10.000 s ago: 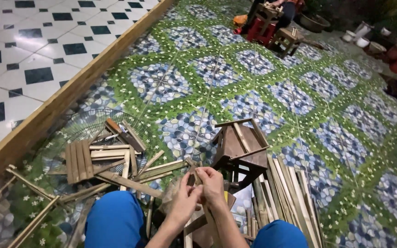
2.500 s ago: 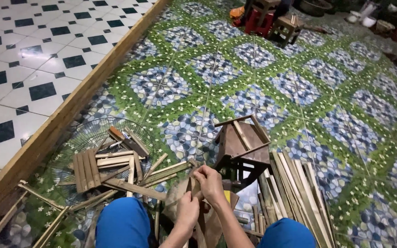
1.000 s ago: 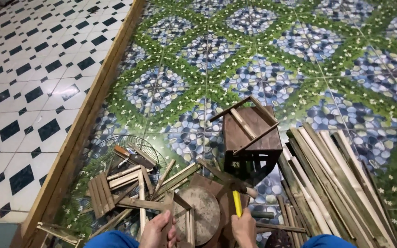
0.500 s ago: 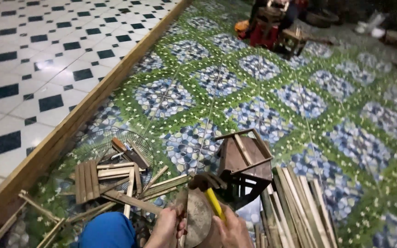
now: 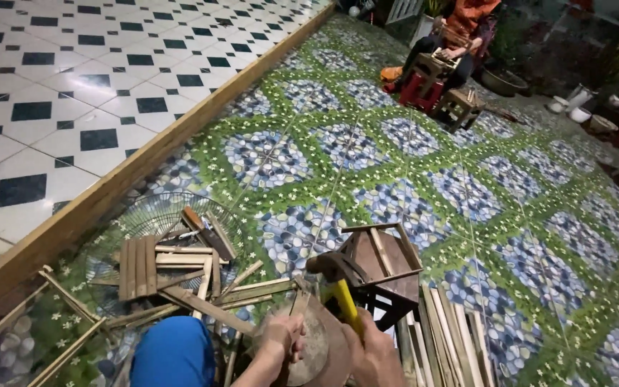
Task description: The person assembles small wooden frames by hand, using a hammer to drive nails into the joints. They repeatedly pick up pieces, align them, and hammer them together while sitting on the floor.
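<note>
My right hand (image 5: 375, 355) grips a hammer (image 5: 338, 276) by its yellow handle, the dark head raised above a round wooden block (image 5: 318, 346). My left hand (image 5: 279, 335) pinches a thin wooden stick (image 5: 299, 301) upright on that block. Both hands are at the bottom edge of the head view, between my blue-clad knees (image 5: 173, 355). A small brown wooden frame stool (image 5: 385, 261) stands just beyond the hammer.
Loose wooden slats (image 5: 180, 276) and a wire fan guard (image 5: 153, 222) lie at my left. A bundle of long slats (image 5: 460, 337) lies at my right. A wooden beam (image 5: 152, 161) edges the patterned floor. A seated person (image 5: 449, 54) works far ahead near small stools.
The hammer has come into my right hand since 2.5 s ago and is now raised. My left hand steadies the stick on the block. The view has tilted up.
</note>
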